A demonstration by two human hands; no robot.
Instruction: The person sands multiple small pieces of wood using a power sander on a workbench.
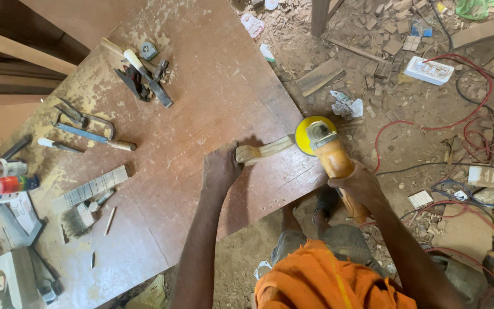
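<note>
Head view: wooden piece [264,151] under left hand [221,169]

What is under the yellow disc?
Under the yellow disc lies one end of a pale wood piece, held down by the left hand. The right hand grips the grinder. The wood's tip is covered.

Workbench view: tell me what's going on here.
A person in an orange shirt stands at a plywood workbench. The left hand presses a small curved wood piece down at the bench edge. The right hand grips an orange angle grinder, its yellow disc at the far end of the wood. A hacksaw, a hammer and a brush lie on the bench. Wood scraps and red cables litter the floor.
</note>
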